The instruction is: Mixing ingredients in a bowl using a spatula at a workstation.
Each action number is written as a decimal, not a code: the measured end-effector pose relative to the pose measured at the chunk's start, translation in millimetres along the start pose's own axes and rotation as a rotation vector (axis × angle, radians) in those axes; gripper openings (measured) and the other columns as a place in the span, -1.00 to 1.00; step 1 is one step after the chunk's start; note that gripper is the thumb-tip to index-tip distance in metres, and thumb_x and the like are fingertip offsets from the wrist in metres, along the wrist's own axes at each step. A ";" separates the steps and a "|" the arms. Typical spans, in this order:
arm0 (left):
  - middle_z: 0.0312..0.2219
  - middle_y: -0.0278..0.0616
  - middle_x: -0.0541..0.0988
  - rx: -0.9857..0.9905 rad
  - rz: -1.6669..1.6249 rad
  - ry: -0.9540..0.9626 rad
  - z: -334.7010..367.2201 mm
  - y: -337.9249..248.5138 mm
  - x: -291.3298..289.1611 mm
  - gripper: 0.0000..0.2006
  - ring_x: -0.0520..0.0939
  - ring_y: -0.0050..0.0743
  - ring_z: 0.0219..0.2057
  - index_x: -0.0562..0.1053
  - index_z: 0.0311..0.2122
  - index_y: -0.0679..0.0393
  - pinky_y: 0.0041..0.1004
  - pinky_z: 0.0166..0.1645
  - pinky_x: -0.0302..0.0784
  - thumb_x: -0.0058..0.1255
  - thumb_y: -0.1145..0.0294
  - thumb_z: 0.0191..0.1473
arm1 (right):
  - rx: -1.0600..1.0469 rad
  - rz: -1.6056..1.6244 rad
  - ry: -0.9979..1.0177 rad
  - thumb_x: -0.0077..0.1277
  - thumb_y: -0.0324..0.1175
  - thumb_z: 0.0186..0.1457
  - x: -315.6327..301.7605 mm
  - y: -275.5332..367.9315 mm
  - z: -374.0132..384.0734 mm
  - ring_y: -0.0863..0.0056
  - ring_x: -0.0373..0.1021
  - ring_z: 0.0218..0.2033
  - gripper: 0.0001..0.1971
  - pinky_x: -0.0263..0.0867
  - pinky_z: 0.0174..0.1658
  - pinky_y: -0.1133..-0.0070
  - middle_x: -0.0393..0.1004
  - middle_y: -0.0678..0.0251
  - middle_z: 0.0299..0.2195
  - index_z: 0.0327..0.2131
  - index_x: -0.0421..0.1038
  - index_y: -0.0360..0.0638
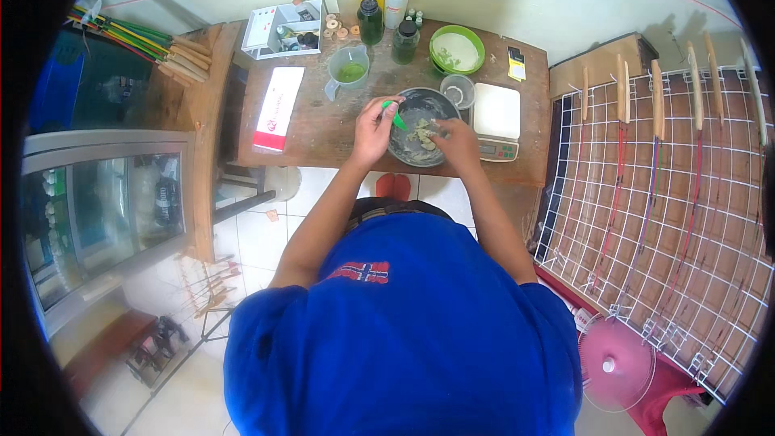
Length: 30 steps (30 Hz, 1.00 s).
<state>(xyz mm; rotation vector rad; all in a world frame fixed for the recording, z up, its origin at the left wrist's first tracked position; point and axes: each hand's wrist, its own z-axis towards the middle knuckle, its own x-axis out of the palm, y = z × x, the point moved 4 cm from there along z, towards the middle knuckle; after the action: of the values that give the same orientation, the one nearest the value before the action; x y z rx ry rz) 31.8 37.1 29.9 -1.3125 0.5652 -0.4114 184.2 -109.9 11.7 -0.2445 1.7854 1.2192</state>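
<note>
A dark grey bowl [417, 160] stands at the table's front edge, its inner wall smeared with pale powder or paste. Clumps of pale greenish dough [420, 136] lie inside it. My left hand [372, 131] is at the bowl's left rim, closed round a bright green spatula-like tool [393, 114] whose tip points into the bowl. From the right, my right hand [458, 145] reaches over the rim, its fingers bent together on the dough. The exact grip of those fingertips is partly hidden.
A clear cup [458, 90], a digital scale [496, 113] and a green bowl of pale powder [457, 48] stand right and behind. To the left are a measuring jug [349, 69] with green residue, a leaflet [278, 109] and a white organizer [282, 28]. Several bottles [370, 24] stand at the back.
</note>
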 end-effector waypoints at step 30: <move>-0.35 -0.07 0.67 -0.005 0.248 -0.052 -32.7 -23.7 23.2 -0.81 0.68 -0.33 -0.40 0.63 -0.22 0.21 -0.43 -0.26 0.57 0.21 0.45 0.01 | 0.711 1.147 0.654 -0.60 0.49 0.13 74.6 -5.6 3.6 0.40 0.34 -0.29 -0.11 0.25 -0.18 0.33 0.47 0.25 -0.24 -0.06 0.44 -0.13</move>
<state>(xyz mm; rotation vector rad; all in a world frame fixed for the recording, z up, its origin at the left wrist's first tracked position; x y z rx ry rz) 31.4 -7.2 44.4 -1.2362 0.6763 -0.1710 148.7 -86.1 -49.8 1.0379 2.9678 1.1470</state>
